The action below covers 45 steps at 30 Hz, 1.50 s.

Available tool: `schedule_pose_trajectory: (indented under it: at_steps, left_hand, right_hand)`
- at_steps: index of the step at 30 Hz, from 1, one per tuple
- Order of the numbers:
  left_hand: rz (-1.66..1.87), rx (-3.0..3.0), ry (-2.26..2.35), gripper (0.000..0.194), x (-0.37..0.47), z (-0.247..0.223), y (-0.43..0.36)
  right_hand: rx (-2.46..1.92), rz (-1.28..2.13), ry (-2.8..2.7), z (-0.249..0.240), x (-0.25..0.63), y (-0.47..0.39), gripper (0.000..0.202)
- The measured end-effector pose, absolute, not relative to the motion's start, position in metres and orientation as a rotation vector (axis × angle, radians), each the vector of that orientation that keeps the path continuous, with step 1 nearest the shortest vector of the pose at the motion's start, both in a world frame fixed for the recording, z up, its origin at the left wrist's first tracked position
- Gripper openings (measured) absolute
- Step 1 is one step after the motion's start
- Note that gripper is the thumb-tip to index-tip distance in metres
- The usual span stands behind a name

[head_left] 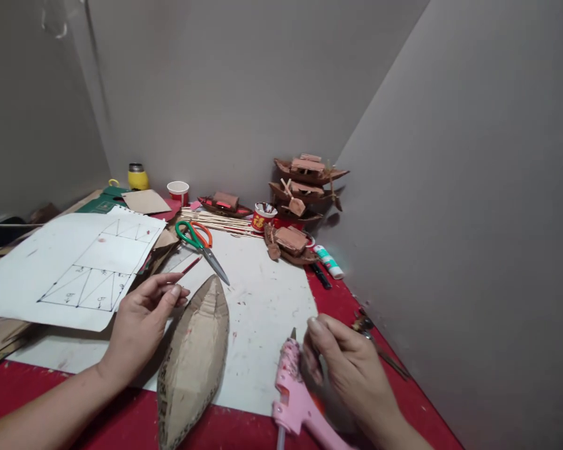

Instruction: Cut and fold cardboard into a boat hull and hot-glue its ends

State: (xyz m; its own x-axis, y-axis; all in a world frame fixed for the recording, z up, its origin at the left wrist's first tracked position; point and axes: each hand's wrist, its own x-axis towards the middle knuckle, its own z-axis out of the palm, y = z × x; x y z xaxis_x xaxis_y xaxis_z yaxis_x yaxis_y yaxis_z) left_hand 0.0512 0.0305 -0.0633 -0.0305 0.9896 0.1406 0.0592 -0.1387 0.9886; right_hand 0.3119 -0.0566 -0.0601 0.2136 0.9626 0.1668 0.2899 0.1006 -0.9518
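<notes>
A cardboard boat hull (197, 362) lies on the white sheet and red cloth, its pointed end away from me. Just left of its tip, my left hand (143, 319) is closed, thumb against fingers; what it pinches, if anything, is too small to name. A thin dark red stick (191, 265) shows just beyond those fingertips. My right hand (347, 362) is closed, with thumb and index finger together, beside a pink glue gun (291, 387); anything between those fingertips is too small to tell. Green-handled scissors (209, 253) lie beyond the hull.
A paper with a drawn diagram (117, 250) lies at left over cardboard. Finished boats (304, 181) are stacked at the back right, near a red cup (264, 217) and thin wooden sticks (220, 221). A glue tube (328, 261) lies by the right wall.
</notes>
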Motion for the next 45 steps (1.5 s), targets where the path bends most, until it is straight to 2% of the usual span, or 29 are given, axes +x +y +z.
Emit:
schedule_pose_trajectory:
  at_steps: [7,16,21,26,30,35,38,41,45]
  left_hand:
    - [1.301,1.277,1.229,0.021,0.053,-0.064,0.035]
    - [1.373,1.080,1.086,0.030,0.049,-0.066,0.038]
    - [1.348,1.117,1.037,0.037,0.047,-0.064,0.037]
    - [1.384,1.123,1.000,0.028,0.045,-0.058,0.036]
    - [1.367,1.117,0.998,0.027,0.044,-0.055,0.033]
    - [1.371,1.151,1.028,0.038,0.045,-0.050,0.031]
    - [1.393,1.182,1.059,0.035,0.044,-0.047,0.036]
    - [1.370,1.234,1.108,0.027,0.042,-0.044,0.044]
    - [1.215,1.366,1.181,0.033,0.042,-0.042,0.051]
  right_hand:
    - [-1.384,0.844,-1.273,-0.057,0.316,-0.065,0.030]
    - [-1.375,0.774,-1.509,-0.066,0.315,-0.054,0.036]
    - [-1.409,0.487,-1.588,-0.062,0.319,-0.046,0.042]
    - [-1.444,0.325,-1.503,-0.060,0.330,-0.033,0.046]
    - [-1.430,0.304,-1.466,-0.063,0.338,-0.026,0.046]
    - [-1.369,0.332,-1.487,-0.062,0.340,-0.030,0.050]
    - [-1.343,0.329,-1.513,-0.059,0.340,-0.034,0.052]
    - [-1.338,0.323,-1.513,-0.056,0.339,-0.038,0.048]
    - [-1.339,0.333,-1.516,-0.053,0.337,-0.042,0.037]
